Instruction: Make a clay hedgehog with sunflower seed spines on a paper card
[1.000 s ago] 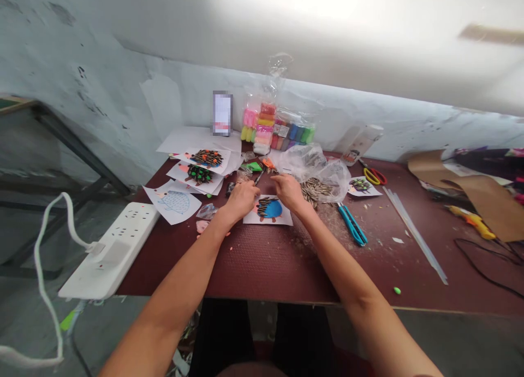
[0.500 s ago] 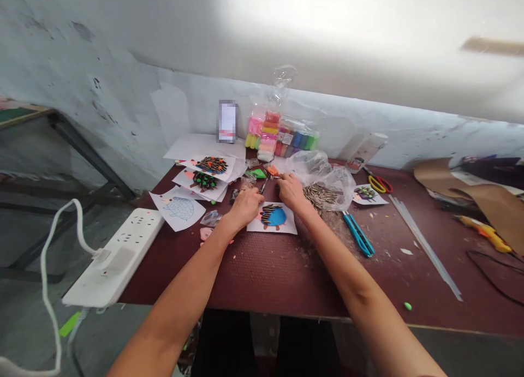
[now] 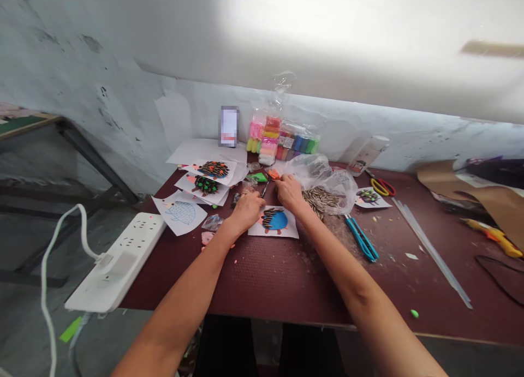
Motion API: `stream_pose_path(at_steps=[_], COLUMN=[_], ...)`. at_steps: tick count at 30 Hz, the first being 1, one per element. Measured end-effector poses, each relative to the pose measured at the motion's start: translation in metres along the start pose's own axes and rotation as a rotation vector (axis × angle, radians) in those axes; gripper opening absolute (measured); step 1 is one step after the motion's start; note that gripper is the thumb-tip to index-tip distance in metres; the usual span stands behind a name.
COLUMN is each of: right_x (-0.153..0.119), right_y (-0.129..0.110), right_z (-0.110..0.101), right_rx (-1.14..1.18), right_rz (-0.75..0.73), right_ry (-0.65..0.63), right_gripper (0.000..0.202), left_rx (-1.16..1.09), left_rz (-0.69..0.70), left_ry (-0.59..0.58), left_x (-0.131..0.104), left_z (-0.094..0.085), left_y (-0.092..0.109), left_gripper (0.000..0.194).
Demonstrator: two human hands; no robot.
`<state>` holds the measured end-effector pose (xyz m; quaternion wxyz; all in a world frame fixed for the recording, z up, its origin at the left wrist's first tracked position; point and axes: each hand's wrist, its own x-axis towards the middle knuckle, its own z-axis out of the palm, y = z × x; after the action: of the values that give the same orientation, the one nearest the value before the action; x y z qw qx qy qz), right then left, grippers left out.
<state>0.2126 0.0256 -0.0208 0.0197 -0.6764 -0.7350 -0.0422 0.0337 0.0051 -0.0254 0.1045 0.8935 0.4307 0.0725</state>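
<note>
Compared with a second earlier, the right hand [image 3: 290,192] had shifted a little toward the far side, away from the hedgehog card [image 3: 279,221], while the whole scene sat lower in view. That card lay flat on the worktop [image 3: 266,281], between the forearms, its blue body part-covered at the left with dark spines. Over its far left corner bent the left hand [image 3: 247,209], fingers curled together; whether that grip was clamped on anything, I could not tell. Nor could I tell how the right grip stood, its fingertips turned down and partly hidden, near an orange piece [image 3: 273,174]. Just beyond the left fingertips lay a slim dark tool [image 3: 265,189].

Right of the right hand, brown slender pieces [image 3: 319,196] spilled from a clear plastic bag [image 3: 347,187]. Nearer and farther right lay a teal tool [image 3: 362,239], then scissors [image 3: 382,187] with yellow and red handles and several clear sticks [image 3: 432,251]. On the left, finished hedgehog cards [image 3: 213,169] overlapped beyond an outline drawing [image 3: 180,213], with a white power strip [image 3: 118,262] at the edge. Colored packs [image 3: 268,139] stood against the far wall.
</note>
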Motion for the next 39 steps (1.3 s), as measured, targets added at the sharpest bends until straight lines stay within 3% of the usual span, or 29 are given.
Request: stream_pose_path(at_steps=[5, 12, 19, 31, 39], right_x=[0.01, 0.049, 0.062, 0.057, 0.02], right_y=[-0.005, -0.02, -0.024, -0.021, 0.02], right_z=[-0.004, 0.0, -0.001, -0.003, -0.016], right_rx=[0.068, 0.127, 0.121, 0.137, 0.116], right_rz=[0.06, 0.118, 0.155, 0.152, 0.336], right_ry=[0.075, 0.017, -0.064, -0.033, 0.04], right_gripper=[0.04, 0.038, 0.039, 0.038, 0.034], left_rx=[0.013, 0.018, 0.007, 0.009, -0.005], left_rz=[-0.005, 0.02, 0.015, 0.011, 0.01], left_ry=[-0.021, 0.012, 0.028, 0.03, -0.001], left_x=[-0.001, 0.0, 0.001, 0.001, 0.001], left_z=[-0.002, 0.005, 0.007, 0.009, 0.004], left_y=[0.002, -0.002, -0.003, -0.004, -0.003], left_gripper=[0.04, 0.035, 0.035, 0.03, 0.035])
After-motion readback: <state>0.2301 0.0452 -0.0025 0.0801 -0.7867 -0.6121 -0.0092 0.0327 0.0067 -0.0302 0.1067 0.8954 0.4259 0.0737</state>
